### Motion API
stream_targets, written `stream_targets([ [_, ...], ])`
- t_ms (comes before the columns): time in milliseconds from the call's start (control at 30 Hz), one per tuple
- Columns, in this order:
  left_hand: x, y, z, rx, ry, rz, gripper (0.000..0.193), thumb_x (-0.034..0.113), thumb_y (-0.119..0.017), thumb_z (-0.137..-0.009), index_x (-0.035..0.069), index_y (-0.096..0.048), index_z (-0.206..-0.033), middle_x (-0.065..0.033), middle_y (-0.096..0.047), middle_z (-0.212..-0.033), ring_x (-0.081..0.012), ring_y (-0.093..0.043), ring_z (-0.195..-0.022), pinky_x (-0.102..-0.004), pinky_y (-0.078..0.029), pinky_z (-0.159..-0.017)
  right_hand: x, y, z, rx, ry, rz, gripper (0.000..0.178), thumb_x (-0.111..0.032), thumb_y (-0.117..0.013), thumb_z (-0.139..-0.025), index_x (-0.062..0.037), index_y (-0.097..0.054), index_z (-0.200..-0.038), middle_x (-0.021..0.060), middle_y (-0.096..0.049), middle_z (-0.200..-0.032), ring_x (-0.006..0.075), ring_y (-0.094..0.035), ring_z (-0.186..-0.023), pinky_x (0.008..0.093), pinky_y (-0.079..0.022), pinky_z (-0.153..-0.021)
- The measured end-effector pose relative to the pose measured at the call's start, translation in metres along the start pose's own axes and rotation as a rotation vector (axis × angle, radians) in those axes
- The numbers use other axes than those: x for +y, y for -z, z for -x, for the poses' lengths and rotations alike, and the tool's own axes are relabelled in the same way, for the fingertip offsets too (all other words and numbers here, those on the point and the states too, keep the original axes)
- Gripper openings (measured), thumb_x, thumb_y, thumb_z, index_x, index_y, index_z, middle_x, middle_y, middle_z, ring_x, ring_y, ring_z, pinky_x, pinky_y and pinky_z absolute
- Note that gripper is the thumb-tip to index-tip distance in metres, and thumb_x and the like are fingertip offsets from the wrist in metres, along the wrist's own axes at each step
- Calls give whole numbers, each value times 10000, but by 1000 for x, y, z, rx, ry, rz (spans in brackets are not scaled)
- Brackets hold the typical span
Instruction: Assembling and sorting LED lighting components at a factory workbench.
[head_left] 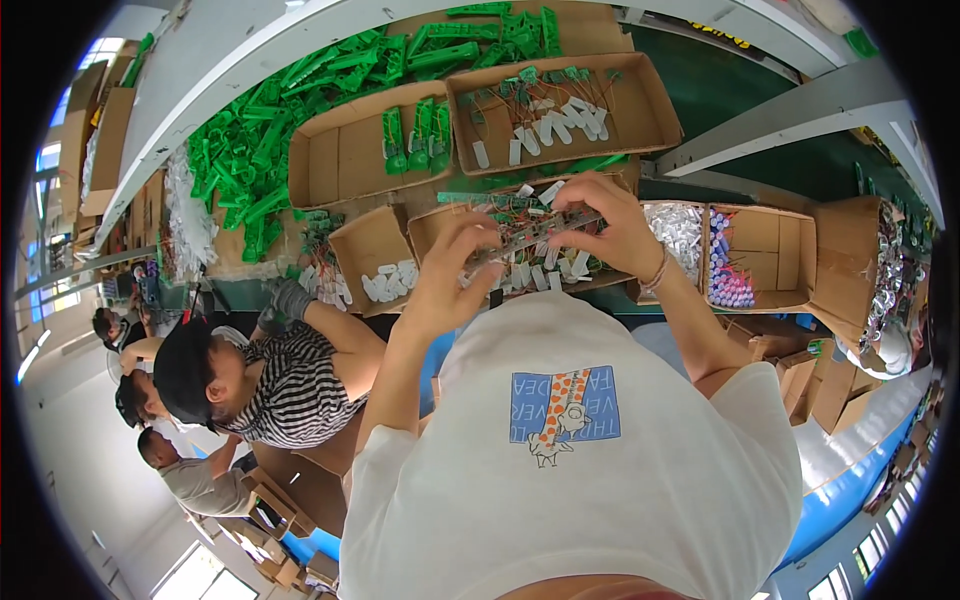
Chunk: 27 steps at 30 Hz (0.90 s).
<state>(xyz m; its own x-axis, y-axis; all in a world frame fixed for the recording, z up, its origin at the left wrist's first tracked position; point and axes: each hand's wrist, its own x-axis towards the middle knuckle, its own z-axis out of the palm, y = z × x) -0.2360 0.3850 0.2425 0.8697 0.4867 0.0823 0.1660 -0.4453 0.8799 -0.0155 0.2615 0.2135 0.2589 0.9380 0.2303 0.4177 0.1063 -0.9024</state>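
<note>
Both my hands are raised over a cardboard box (425, 228) of wired green parts and white pieces. Between them they hold a narrow, greyish, see-through plastic strip (528, 236); small details along it are too fine to make out. My left hand (455, 262) grips its left end with curled fingers. My right hand (612, 225) pinches the right end between thumb and fingers. Below the strip lie small white rectangular pieces (540, 278) and thin wires. Just beyond my hands stands another box with wired green circuit boards (535, 85) and white pieces (560, 122).
Green plastic housings (265, 150) are heaped at the far left. A cardboard tray (325, 165) holds a few green assemblies (430, 135). To the right are boxes of clear parts (675, 235) and purple-pink cylinders (728, 275). A co-worker (290, 385) sits close at my left; metal shelf beams (790, 110) cross overhead.
</note>
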Motion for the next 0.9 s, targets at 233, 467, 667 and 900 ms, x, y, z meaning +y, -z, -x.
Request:
stream_targets([
  [233,-6,-22,4,110,-180,-268,369,64,-712,-798,95,-607,-1151,-97,-652,-1023,-290,-650,-731,-358,-525,-600,0,5,4,14,-186,-457,398,-40,-827,-704,-52,-601,-1031,43,-577,-1029,119,-586,-890,250,-511,-750],
  [467,-25,-23,-3,176,-327,-316,305,-21,-705,-789,51,-607,-1069,-146,-683,-961,-273,-682,-785,-320,-536,-582,16,14,3,2,-84,-361,329,17,-768,-756,-27,-614,-1043,54,-569,-1053,117,-578,-933,240,-507,-759],
  [667,-21,-13,-3,174,-321,-283,199,-38,-687,-792,18,-592,-958,-145,-681,-958,-297,-666,-754,-353,-530,-606,-4,23,-4,-68,118,-88,141,-61,-744,-778,-59,-687,-907,71,-580,-977,210,-582,-912,306,-469,-791],
  [900,-30,-17,7,96,-206,-223,197,-1,-714,-790,10,-620,-963,-148,-682,-981,-258,-687,-779,-313,-544,-661,26,10,4,-209,76,-260,124,-94,-733,-811,-66,-678,-918,52,-598,-995,208,-543,-1024,326,-446,-878],
])
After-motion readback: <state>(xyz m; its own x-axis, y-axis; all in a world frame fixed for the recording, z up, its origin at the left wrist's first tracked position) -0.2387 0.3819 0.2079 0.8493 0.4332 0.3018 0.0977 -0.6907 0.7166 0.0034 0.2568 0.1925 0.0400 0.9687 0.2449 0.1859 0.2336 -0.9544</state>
